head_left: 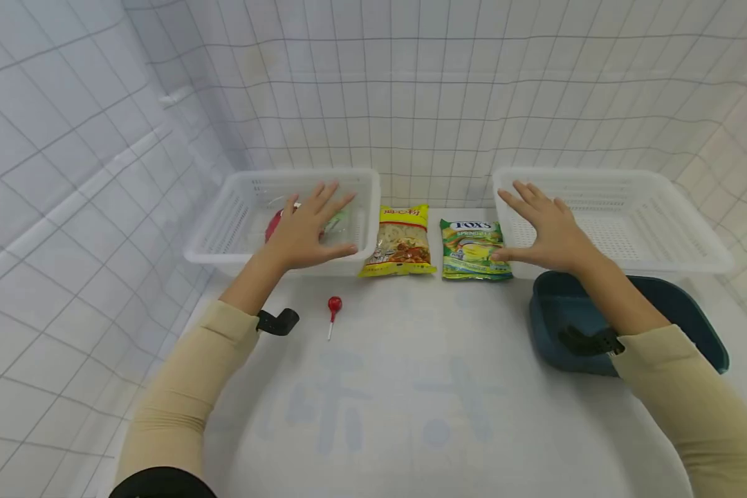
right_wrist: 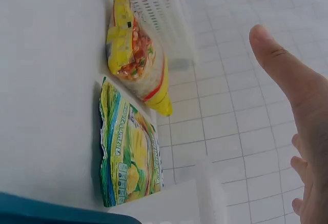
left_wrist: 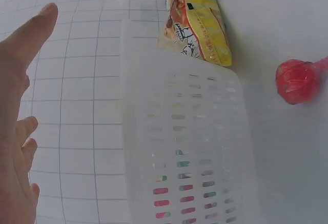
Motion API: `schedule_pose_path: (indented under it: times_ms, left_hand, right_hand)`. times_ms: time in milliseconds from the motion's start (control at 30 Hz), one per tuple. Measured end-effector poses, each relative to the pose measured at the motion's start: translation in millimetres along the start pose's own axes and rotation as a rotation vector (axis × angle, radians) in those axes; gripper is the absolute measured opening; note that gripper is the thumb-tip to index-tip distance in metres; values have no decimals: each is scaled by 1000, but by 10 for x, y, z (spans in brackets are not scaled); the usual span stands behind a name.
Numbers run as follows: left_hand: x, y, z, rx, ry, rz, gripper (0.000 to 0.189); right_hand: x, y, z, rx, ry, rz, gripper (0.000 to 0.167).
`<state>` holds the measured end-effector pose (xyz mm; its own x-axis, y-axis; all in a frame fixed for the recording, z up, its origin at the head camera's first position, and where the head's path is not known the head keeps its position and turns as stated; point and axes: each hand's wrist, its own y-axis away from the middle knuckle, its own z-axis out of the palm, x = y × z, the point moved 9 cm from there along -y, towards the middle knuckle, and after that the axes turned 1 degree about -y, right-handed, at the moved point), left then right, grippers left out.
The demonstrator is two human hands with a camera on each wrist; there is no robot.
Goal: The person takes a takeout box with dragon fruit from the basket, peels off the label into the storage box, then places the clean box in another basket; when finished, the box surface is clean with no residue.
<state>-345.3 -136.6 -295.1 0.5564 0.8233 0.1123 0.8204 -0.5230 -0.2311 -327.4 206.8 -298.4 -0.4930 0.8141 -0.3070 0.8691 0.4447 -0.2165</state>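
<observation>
My left hand [head_left: 306, 234], fingers spread, is over the left white basket [head_left: 224, 238], holding nothing. Inside that basket lie a pink item [head_left: 274, 225] and something greenish, both partly hidden by the hand. My right hand [head_left: 546, 232] spreads its fingers above the left end of the right white basket [head_left: 635, 207], also holding nothing. Between the baskets stand a yellow noodle packet [head_left: 403, 241] and a green FOX'S candy bag [head_left: 471, 250]. In the head view the right thumb overlaps the candy bag's edge. A red lollipop [head_left: 335, 304] lies on the table in front of the left basket.
A dark blue tub [head_left: 544, 332] stands at the right, in front of the right basket and under my right forearm. White grid-patterned cloth [head_left: 411, 104] hangs behind and at both sides. The white table [head_left: 398, 401] carries faint blue marks.
</observation>
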Motion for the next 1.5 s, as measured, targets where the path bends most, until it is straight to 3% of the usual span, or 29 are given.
schedule_pose_path:
  times_ms: [267,400,567,700,833,1000,1133,1300,1400,1500]
  left_hand:
    - [-150,360,-135,231,148,-15,79]
    - [-234,550,-147,333,198,-18,70]
    - [-258,841,-174,553,301,15,58]
    - [-282,1053,-132,712,361,-8,44]
    - [-377,1172,13,791,427,-83,32]
    - [-535,1276,198,866,536,-219,21]
    - [-582,1348,228,907,719,-420,10]
    - [-721,1454,353,998,1047,-668,13]
    - [-787,1455,435,1061,1209,-704,23]
    - [-811,1416,483,1097,1296,-696,29]
  right_hand:
    - [-127,66,33,71,-164,-14,96]
    - [-149,103,87,94,-273,33,89]
    - [-148,164,170,151,-385,120,78]
    - [-167,196,217,248,-463,86,62]
    - [-209,196,276,307,-554,44,49]
    - [-258,131,447,283,-633,86,40]
    - [-305,66,581,251,-669,125,37]
    - [-394,-30,684,233,-699,104,32]
    - [-460,-86,691,245,-731,68,28]
    - [-505,-146,709,241,-781,67,27]
